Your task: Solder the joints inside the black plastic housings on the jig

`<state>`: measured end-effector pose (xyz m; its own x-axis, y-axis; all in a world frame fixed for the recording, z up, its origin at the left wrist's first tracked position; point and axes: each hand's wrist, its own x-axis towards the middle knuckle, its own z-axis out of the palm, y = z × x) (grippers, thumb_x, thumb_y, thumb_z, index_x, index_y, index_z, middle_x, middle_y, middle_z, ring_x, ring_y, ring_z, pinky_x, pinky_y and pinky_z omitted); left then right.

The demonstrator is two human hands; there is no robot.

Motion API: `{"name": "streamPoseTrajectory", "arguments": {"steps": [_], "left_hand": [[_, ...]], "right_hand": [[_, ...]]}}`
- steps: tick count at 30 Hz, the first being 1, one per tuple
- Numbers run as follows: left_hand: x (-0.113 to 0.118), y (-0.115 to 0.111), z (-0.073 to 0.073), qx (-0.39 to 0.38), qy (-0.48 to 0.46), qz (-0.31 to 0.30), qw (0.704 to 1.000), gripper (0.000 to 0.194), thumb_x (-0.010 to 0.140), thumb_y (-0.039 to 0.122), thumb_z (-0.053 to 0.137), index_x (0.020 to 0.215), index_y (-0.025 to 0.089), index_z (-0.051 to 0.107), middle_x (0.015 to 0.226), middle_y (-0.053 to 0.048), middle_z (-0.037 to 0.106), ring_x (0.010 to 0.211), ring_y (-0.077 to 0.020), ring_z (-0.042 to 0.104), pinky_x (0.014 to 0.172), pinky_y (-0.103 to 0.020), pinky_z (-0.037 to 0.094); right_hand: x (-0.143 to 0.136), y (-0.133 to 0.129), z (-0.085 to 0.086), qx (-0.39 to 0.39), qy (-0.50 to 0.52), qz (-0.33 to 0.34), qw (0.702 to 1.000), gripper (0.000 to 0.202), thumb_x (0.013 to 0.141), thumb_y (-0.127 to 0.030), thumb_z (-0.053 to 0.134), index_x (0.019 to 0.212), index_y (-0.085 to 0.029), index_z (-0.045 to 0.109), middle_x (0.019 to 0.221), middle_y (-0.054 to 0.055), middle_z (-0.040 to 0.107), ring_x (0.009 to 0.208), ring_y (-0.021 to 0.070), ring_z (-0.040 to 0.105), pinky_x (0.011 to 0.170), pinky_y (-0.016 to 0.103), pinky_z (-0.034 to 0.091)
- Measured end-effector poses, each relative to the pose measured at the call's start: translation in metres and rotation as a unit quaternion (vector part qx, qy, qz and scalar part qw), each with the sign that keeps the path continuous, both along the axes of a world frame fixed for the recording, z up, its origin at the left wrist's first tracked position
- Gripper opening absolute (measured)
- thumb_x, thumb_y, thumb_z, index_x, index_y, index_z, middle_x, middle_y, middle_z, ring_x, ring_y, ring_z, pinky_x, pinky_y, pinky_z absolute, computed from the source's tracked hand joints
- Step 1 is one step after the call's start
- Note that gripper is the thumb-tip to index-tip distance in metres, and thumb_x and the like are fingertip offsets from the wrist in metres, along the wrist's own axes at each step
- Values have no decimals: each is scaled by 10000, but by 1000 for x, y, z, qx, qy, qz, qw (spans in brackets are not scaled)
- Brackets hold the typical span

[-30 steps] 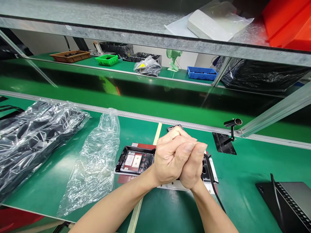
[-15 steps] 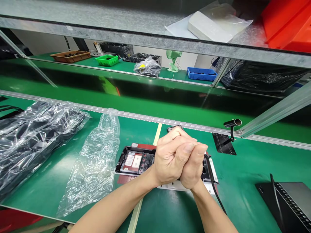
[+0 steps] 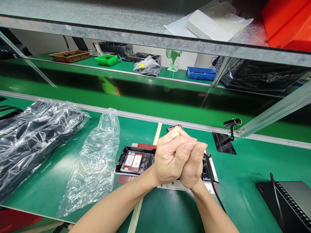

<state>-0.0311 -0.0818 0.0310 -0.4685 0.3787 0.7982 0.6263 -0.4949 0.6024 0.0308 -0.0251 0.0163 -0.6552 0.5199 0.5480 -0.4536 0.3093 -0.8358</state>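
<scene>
My left hand (image 3: 168, 161) and right hand (image 3: 193, 170) are curled closed together, probably bracing each other, can't tell if anything's inside, over black housing (image 3: 147, 160) at lower centre of frame, clear bag (image 3: 96, 161) left of it.

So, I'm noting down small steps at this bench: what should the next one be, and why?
Probably ease the left hand away from the right hand: they are clasped together in front of the black frame, blocking the view beside it, and whether anything is between them cannot be seen.
</scene>
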Motion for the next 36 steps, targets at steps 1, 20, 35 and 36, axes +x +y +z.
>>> {"name": "streamPoseTrajectory", "arguments": {"steps": [1, 20, 35, 36], "left_hand": [[0, 0, 0, 0, -1, -1, 1000, 350, 1024, 295, 484, 883, 125, 755, 787, -97, 712, 789, -185, 667, 709, -331, 563], [-1, -1, 1, -11, -2, -5, 1000, 357, 1025, 303, 477, 855, 121, 734, 797, -107, 688, 755, -175, 629, 668, -318, 545], [-2, -1, -1, -14, -10, -21, 1000, 332, 1016, 289, 497, 849, 152, 749, 851, -96, 721, 812, -186, 668, 720, -336, 564], [-2, -2, -1, -15, -11, -22, 1000, 329, 1016, 290, 500, 851, 155, 750, 854, -94, 723, 817, -187, 667, 725, -340, 563]], "right_hand": [[0, 0, -1, -2, -2, -3, 1000, 483, 1021, -560, 293, 664, -264, 426, 621, 40, 484, 613, 217, 483, 628, 410, 449], [-1, 3, -5, 10, -25, 3, 1000, 459, 1027, -508, 316, 639, -273, 389, 577, 15, 370, 574, 213, 408, 625, 417, 460], [-2, 1, 6, 24, -42, 16, 999, 583, 1001, -652, 198, 646, -244, 417, 630, 37, 476, 628, 190, 476, 614, 378, 447], [-2, 1, 7, 21, -47, 19, 998, 592, 991, -670, 211, 639, -242, 420, 628, 35, 461, 620, 186, 461, 608, 377, 445]]}}
